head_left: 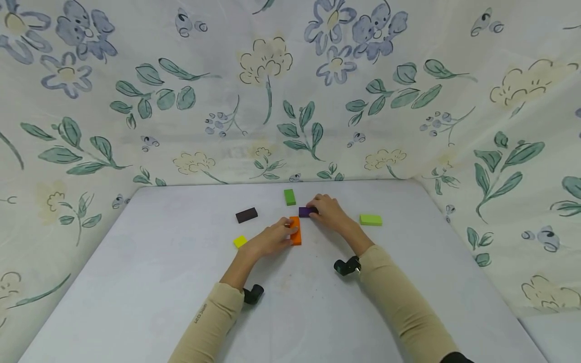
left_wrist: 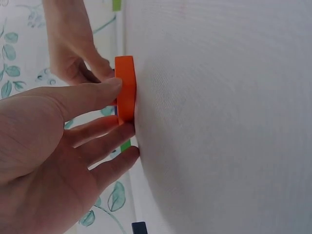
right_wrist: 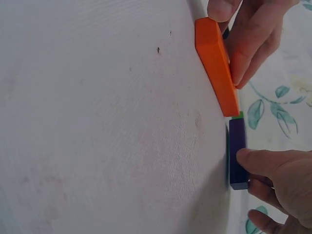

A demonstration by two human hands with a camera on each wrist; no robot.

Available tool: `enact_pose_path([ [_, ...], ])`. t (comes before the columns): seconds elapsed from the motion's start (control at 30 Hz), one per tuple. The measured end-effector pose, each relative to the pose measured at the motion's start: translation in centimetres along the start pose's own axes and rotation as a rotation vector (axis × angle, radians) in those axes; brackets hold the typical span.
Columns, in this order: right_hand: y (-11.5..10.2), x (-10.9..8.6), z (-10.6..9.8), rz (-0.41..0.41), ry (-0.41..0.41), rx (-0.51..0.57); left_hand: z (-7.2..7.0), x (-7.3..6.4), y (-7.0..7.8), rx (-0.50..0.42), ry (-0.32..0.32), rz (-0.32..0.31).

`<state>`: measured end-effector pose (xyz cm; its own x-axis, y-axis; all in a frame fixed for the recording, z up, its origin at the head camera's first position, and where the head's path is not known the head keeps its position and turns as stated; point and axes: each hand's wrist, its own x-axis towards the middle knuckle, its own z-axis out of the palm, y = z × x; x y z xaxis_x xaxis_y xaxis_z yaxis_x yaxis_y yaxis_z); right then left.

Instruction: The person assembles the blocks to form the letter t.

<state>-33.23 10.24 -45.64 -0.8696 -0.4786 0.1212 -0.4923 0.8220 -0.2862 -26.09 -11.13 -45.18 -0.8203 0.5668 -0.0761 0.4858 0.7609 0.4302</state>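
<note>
An orange block (head_left: 297, 239) stands near the middle of the white table, its long side running away from me. My left hand (head_left: 275, 236) grips it from the left; in the left wrist view the thumb presses the near face of the orange block (left_wrist: 126, 97). Just beyond its right end, my right hand (head_left: 330, 212) pinches a purple block (head_left: 303, 212) that lies crosswise. In the right wrist view the thumb rests on the side of the purple block (right_wrist: 237, 141), close to one corner of the orange block (right_wrist: 214, 63).
Behind the hands lies a green block (head_left: 289, 197). To the left are a dark brown block (head_left: 246, 215) and a yellow block (head_left: 239, 241), partly behind the left hand. A light green block (head_left: 370, 220) lies to the right. Floral cloth (head_left: 268, 101) hangs along the table's far edge.
</note>
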Motion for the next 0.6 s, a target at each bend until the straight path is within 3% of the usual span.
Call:
enact_pose_path([
  [0.6,-0.30,0.59,0.48,0.012,-0.031,0.031,-0.32,-0.16,0.42,0.007,-0.019,0.000],
])
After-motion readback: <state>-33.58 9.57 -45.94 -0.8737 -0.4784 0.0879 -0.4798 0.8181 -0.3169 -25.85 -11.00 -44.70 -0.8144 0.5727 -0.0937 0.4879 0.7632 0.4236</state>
